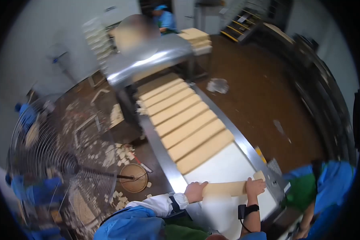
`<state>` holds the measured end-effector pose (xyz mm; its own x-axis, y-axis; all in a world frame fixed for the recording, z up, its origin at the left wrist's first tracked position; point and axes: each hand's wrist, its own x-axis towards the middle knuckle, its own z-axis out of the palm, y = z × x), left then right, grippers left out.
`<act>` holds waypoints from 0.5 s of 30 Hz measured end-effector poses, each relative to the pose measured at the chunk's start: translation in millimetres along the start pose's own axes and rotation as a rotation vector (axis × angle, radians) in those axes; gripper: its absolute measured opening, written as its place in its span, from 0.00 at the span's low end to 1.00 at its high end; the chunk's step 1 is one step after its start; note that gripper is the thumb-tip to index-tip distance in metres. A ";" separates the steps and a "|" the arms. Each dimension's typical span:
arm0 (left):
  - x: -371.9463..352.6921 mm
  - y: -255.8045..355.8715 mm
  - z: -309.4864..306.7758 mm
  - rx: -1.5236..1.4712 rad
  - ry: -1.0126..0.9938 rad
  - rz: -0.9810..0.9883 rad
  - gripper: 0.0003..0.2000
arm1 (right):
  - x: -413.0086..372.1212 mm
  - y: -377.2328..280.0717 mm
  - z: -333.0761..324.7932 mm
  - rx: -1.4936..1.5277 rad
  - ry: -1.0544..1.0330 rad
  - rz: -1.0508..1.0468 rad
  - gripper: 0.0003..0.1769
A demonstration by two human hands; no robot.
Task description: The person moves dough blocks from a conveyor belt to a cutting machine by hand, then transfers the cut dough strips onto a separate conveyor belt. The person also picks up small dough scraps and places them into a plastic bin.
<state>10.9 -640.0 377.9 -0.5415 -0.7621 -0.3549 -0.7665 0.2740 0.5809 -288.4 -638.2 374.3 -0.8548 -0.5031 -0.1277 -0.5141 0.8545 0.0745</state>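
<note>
Across the near end of the white conveyor belt (224, 170), a flat beige strip (224, 189) lies between my two hands. My left hand (194, 192) grips its left end, with the thumb along the top. Over the right part, my right hand (256, 187) has its fingers curled on the strip, and a short end (259, 175) shows beyond it. Further up the belt lie several similar beige slabs (192, 132), side by side with narrow dark gaps. A blurred pale patch hides part of the strip's near edge.
The belt comes out from under a shiny metal machine (148, 60). Stacked slabs (196, 36) stand beyond it. A large wire-guarded fan (68, 164) is at left, above a floor with scraps. Close by at right is a person in blue (332, 184); others work further off.
</note>
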 end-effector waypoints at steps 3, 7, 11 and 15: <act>4.6 12.4 35.9 0.078 -0.099 0.170 0.34 | -37.3 97.1 2.1 0.241 -0.107 0.240 0.47; 2.8 28.6 49.7 0.103 -0.111 0.264 0.33 | -97.0 187.8 14.4 0.537 -0.181 -0.130 0.66; 12.6 36.3 55.7 0.088 -0.127 0.346 0.32 | -143.4 185.7 36.7 0.287 0.028 -0.236 0.51; 11.1 69.1 64.1 0.163 -0.179 0.382 0.35 | -167.0 214.8 24.3 0.301 0.089 -0.015 0.33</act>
<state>-70.2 -591.9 367.2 -0.8364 -0.4788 -0.2667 -0.5365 0.6157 0.5771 -254.4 -367.4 387.7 -0.8570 -0.5139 -0.0386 -0.4938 0.8402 -0.2243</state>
